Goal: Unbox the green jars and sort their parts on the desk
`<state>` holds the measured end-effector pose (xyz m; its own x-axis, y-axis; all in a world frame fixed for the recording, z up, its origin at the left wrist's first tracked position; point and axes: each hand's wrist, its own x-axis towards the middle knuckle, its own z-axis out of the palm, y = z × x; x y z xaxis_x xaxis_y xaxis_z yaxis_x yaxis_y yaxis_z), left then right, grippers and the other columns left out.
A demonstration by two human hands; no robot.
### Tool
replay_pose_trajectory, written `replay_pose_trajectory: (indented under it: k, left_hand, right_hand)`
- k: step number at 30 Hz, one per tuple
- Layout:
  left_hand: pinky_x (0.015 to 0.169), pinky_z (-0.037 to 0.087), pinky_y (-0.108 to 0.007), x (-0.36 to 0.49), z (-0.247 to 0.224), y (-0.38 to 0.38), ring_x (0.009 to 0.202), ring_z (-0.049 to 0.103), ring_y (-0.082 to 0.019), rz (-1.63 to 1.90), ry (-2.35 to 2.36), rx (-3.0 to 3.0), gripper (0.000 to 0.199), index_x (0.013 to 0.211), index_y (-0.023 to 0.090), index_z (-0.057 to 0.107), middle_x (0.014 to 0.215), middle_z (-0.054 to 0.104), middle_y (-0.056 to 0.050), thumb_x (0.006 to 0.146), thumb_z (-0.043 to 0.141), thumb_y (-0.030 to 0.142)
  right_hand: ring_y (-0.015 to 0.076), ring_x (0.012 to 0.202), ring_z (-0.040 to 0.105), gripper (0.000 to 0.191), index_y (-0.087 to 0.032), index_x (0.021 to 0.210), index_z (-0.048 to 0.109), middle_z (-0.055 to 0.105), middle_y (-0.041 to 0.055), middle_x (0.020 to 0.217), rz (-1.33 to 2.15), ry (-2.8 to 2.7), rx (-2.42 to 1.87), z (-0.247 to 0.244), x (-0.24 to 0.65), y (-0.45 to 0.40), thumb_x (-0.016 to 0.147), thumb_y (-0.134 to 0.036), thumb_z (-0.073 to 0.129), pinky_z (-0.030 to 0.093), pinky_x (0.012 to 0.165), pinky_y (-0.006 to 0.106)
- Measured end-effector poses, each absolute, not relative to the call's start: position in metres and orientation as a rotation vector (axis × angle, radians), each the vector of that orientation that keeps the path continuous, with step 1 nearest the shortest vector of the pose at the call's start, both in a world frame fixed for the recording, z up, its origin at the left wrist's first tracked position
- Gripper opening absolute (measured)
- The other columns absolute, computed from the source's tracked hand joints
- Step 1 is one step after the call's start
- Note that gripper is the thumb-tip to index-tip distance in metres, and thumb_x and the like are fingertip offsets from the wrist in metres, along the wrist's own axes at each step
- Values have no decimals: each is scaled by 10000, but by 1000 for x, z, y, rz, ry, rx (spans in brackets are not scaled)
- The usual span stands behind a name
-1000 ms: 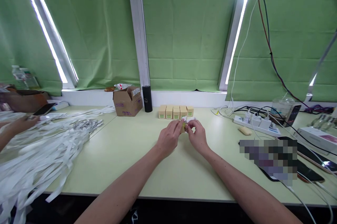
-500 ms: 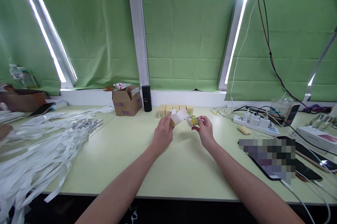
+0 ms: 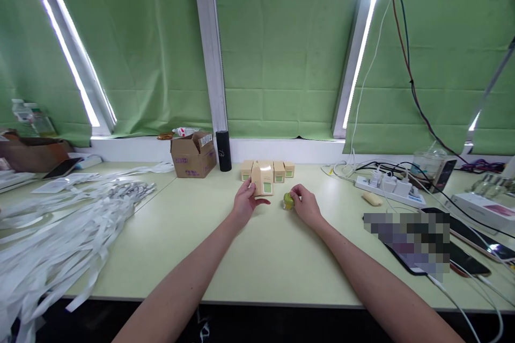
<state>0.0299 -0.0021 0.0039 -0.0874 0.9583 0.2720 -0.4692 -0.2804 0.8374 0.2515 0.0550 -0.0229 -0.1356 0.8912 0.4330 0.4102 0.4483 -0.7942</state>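
Note:
My left hand (image 3: 245, 203) holds a small tan cardboard box (image 3: 263, 179) with a green-framed label by its left side, in front of the row of similar boxes. To its right, my right hand (image 3: 307, 205) grips a small clear jar with a yellow-green lid (image 3: 288, 201) between thumb and fingers. The jar is upright, at or just above the table; whether it touches cannot be made out. Behind the held box, several small tan boxes (image 3: 279, 172) stand side by side, partly hidden by it.
White strips (image 3: 92, 225) lie heaped on the left of the table. At the back stand an open brown carton (image 3: 193, 163) and a black cylinder (image 3: 223, 151). On the right are a power strip (image 3: 390, 190) with chargers, cables, a beige oval object (image 3: 373, 199) and several phones (image 3: 469, 257).
The box in my left hand has turned from its white open flaps to its labelled side. The jar has moved down and slightly left, from tilted to upright, and apart from the box.

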Motion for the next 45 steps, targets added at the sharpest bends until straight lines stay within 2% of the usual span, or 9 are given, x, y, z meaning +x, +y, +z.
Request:
replay_pose_trajectory:
  k: [5,10,16,23,29,33,38,41,45]
  left_hand:
    - [664,582,-362,30,5,-2,919,744,-278,1599,602,928,284,1181,168,638,1196,718,-149,940,640,319]
    - [742,583,-391,32,8,-5,965,761,-305,1549,597,946,324,1218,162,627,1276,708,-166,945,638,338]
    - [775,591,-412,37,9,-9,945,758,-297,1527,593,995,340,1211,144,656,1295,706,-178,938,657,346]
    - [902,584,-457,44,12,-15,1046,718,-298,1446,571,1033,352,1208,149,699,1217,736,-158,930,686,365]
    - [791,625,-436,47,10,-15,972,730,-285,1414,652,1135,454,1245,176,670,1183,744,-151,941,674,512]
    - [698,630,-385,45,11,-15,903,726,-256,1546,780,1208,546,1297,194,631,1159,746,-141,922,665,589]
    - [760,614,-389,47,15,-22,938,710,-248,1574,773,1379,530,1331,183,609,1169,735,-143,918,688,505]
    - [846,596,-399,53,13,-23,1056,680,-259,1567,759,1495,557,1396,214,560,1244,709,-133,903,716,420]
    - [922,565,-406,56,8,-22,1129,658,-260,1560,814,1558,563,1434,223,514,1323,673,-140,928,692,393]
  right_hand:
    - [244,903,648,161,-273,927,618,728,23,936,573,-1796,-1119,-21,251,50,917,-409,532,456,819,382]
    - [316,1115,603,222,-278,1056,683,746,65,1110,413,-1778,-922,-5,247,35,917,-429,596,407,1008,510]
    - [317,1156,583,275,-306,1131,724,745,67,1140,556,-1781,-790,13,233,7,948,-486,625,421,1040,530]
    - [287,1044,642,448,-293,1164,734,741,71,1066,931,-1651,-709,12,227,0,831,-591,743,567,886,451]
    - [258,1037,683,502,-252,1207,675,760,70,1059,1199,-1587,-566,12,227,5,827,-568,762,578,873,405]
    - [251,1004,703,509,-248,1137,682,772,67,1030,1262,-1507,-539,15,228,9,767,-570,819,556,887,390]
    - [239,865,705,545,-223,1101,701,766,63,938,1270,-1373,-608,19,233,12,736,-605,833,542,698,329]
    - [208,754,676,569,-205,1087,697,745,50,880,1303,-1334,-623,21,234,12,712,-604,851,503,573,293]
    - [215,791,684,579,-209,1092,675,725,39,871,1360,-1295,-591,21,233,11,690,-570,882,544,543,290]
